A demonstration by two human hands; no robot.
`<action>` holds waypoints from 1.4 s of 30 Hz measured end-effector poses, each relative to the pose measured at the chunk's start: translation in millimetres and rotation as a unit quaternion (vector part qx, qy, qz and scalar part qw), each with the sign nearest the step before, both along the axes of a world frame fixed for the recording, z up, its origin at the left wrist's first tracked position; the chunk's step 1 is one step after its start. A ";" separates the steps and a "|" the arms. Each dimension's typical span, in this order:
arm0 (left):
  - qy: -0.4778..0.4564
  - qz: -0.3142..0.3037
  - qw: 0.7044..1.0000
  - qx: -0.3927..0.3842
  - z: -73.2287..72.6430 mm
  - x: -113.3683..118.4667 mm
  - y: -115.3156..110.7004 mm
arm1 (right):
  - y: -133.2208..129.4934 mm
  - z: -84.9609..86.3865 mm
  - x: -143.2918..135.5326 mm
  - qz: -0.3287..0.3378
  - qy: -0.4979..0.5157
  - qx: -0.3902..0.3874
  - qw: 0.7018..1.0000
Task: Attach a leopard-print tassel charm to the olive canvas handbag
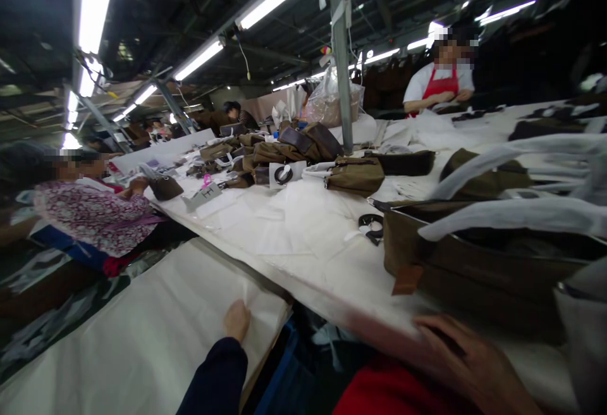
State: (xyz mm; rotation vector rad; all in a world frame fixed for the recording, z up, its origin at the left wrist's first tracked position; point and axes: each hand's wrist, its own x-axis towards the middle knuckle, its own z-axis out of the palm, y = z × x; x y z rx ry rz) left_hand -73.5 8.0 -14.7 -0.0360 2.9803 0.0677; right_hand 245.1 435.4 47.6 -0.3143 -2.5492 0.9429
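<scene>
My left hand (237, 320), in a dark blue sleeve, is closed on the edge of a large white paper sheet (156, 314), which creases upward from the fingers. The sheet lies on a stack beside the table. On the right, my right hand (467, 355) rests at the table's edge with fingers stretched out, slightly blurred, holding nothing I can see. Just beyond it stands an olive-brown handbag (469, 276) with its top unzipped. Its handles (516, 216) are wrapped in white material, and a small brown leather tag (408, 280) hangs at its corner.
A coiled dark strap (372, 228) lies on the white-covered table (303, 231). Several brown bags (284, 149) are piled farther back, around a metal post (342, 54). A person in a patterned top (95, 212) works at left, and another in a red apron (441, 83) across the table.
</scene>
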 end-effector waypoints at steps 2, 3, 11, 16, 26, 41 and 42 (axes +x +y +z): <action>-0.009 0.009 1.000 0.008 -1.6 -3.3 -4.5 | 0.8 -0.1 -0.2 -0.001 0.004 0.002 1.000; -0.013 0.014 1.000 0.015 -2.1 -5.3 -7.2 | 1.2 -0.3 -0.4 -0.002 0.005 0.002 1.000; -0.039 0.057 0.990 0.126 -9.5 -12.0 -28.9 | 1.5 -1.1 -0.4 0.000 0.008 0.005 1.000; -0.057 0.098 0.963 0.246 -16.1 -10.4 -38.4 | 3.4 -7.8 -0.1 0.002 0.009 0.007 1.000; -0.036 0.131 0.884 0.447 -18.4 2.2 -55.6 | 3.3 3.5 0.0 0.006 -0.020 0.004 1.000; -0.026 0.129 0.849 0.512 -13.8 7.3 -63.4 | 3.4 7.7 -2.1 0.017 -0.012 0.016 1.000; -0.032 0.125 0.854 0.505 -12.1 5.6 -64.3 | 3.6 7.7 -2.2 0.018 -0.014 0.015 1.000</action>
